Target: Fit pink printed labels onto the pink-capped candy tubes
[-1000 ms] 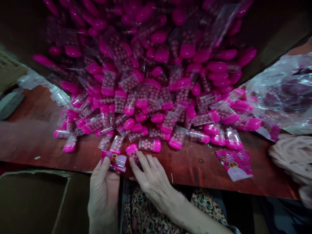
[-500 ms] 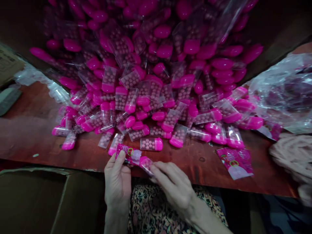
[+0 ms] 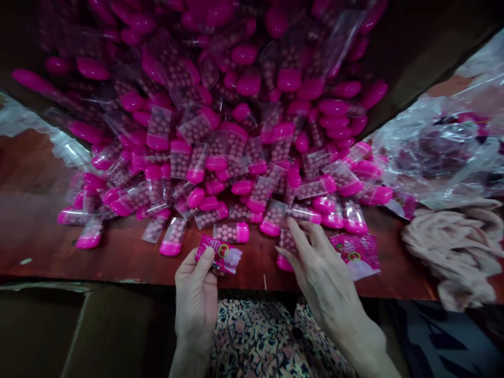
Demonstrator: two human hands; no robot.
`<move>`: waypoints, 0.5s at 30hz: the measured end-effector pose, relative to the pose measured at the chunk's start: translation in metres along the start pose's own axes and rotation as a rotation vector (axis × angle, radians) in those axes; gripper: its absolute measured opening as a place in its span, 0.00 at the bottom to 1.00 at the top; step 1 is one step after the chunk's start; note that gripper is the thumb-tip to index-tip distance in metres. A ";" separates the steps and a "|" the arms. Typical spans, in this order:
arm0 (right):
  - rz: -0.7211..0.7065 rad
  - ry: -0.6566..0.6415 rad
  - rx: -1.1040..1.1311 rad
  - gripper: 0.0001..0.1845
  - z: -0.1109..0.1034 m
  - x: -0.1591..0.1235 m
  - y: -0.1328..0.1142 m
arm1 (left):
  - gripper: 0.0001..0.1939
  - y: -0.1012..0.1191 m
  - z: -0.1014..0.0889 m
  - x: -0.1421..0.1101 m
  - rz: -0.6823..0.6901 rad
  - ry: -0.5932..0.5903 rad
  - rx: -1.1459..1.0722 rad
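A big heap of clear candy containers with pink caps [image 3: 220, 131] covers the red-brown table [image 3: 39, 231]. My left hand [image 3: 196, 296] is closed at the table's near edge, pinching a pink printed packet [image 3: 219, 253] that has a container inside. My right hand [image 3: 321, 270] is to the right of it. Its thumb and forefinger close round a single candy container [image 3: 285, 244] at the front of the heap. Just right of that hand lie flat pink printed wrappers [image 3: 360, 251].
A crumpled clear plastic bag [image 3: 433, 152] with pink items sits at the right, with a beige cloth [image 3: 457, 247] in front of it. An open cardboard box [image 3: 102, 331] stands below the table edge at the left. More clear plastic [image 3: 66, 149] lies at the far left.
My right hand let go of the container it was pushing into the packet and moved right to another container by the flat wrappers. My left hand keeps the filled packet.
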State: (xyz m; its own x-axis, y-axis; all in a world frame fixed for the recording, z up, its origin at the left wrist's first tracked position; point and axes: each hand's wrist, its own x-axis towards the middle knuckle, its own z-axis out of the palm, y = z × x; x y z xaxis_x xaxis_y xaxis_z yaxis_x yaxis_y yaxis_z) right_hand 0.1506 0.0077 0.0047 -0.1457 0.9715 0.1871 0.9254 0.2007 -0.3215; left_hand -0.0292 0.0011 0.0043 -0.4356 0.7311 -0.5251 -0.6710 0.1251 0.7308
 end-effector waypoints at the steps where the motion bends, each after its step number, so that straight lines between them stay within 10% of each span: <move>1: 0.052 0.052 -0.012 0.23 0.005 -0.004 -0.003 | 0.11 -0.001 0.000 0.000 -0.004 0.003 0.002; 15: 0.267 0.083 0.171 0.29 0.005 -0.029 0.000 | 0.10 -0.005 0.013 -0.001 -0.093 -0.044 -0.011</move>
State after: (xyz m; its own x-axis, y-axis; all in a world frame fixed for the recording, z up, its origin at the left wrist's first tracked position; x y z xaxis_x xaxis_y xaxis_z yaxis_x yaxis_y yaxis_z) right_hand 0.1526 -0.0199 -0.0057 0.1301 0.9804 0.1481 0.8536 -0.0348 -0.5198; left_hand -0.0175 0.0085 0.0066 -0.3446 0.7456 -0.5704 -0.7141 0.1862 0.6748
